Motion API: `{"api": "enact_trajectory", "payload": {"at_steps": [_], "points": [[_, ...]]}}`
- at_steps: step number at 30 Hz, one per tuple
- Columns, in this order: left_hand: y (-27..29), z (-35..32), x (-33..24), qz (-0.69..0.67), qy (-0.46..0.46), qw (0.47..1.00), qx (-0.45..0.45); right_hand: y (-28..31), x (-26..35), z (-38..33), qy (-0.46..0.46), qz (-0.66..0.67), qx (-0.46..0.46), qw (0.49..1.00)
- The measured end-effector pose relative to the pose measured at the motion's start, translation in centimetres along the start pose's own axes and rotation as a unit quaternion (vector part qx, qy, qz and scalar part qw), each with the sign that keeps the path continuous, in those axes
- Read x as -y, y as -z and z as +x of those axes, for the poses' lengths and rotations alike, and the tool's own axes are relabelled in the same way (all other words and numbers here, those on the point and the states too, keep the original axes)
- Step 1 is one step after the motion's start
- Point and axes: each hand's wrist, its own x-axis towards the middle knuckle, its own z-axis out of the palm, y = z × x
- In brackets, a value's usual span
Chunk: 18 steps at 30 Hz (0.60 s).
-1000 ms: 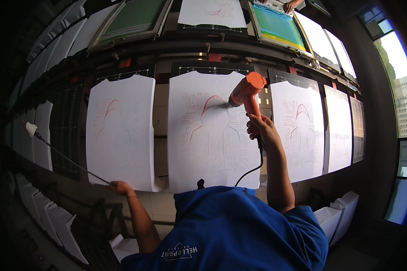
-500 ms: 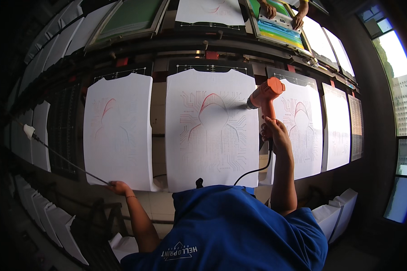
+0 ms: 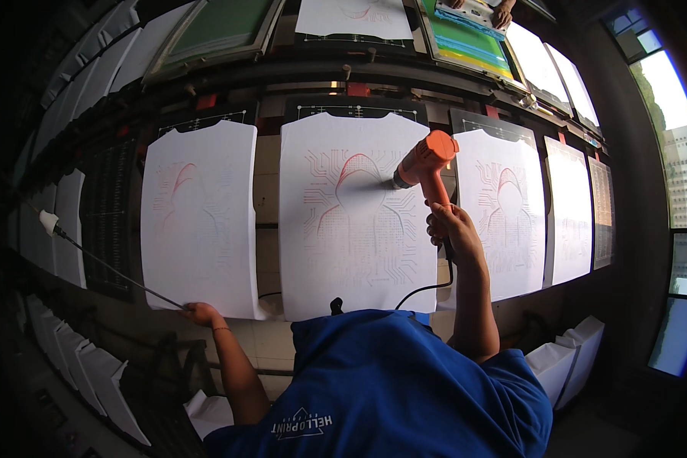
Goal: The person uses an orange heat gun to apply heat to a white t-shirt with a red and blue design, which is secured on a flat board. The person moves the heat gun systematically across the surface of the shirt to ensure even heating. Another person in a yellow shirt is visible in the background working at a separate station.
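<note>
My right hand (image 3: 452, 229) is closed around the handle of an orange heat gun (image 3: 433, 164). Its nozzle points left, over the upper right of the printed outline on the middle white T-shirt (image 3: 359, 267). That print is a hooded figure in red and grey lines with circuit-like traces. From the handle a black cord curves down toward my blue shirt. Beside the lower edge of the left white T-shirt (image 3: 198, 267), my left hand (image 3: 202, 314) grips a thin dark cord (image 3: 122, 271), stretched to a white connector (image 3: 49, 222) at the far left.
To the right lies another printed T-shirt (image 3: 504, 252). Across a dark rail (image 3: 282, 82), another person's hands (image 3: 502, 14) hold a squeegee (image 3: 477, 15) over a screen frame (image 3: 466, 49) with green, blue and yellow ink. A green screen (image 3: 217, 34) lies far left. A window stands at right.
My right hand has moved the heat gun left, further over the middle T-shirt. My left hand has barely shifted. The other person's hands and squeegee have moved away toward the far edge.
</note>
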Motion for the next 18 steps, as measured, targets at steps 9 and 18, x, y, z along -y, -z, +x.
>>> {"api": "enact_trajectory", "payload": {"at_steps": [9, 18], "points": [[0.3, -0.1, -0.5, 0.001, -0.007, 1.0, -0.008, -1.1, 0.2, -1.3, -0.003, 0.012, 0.02, 1.0], [0.8, -0.9, -1.7, -0.004, 0.009, 1.0, 0.006, 0.4, -0.7, -2.5, -0.011, 0.01, -0.004, 1.0]]}}
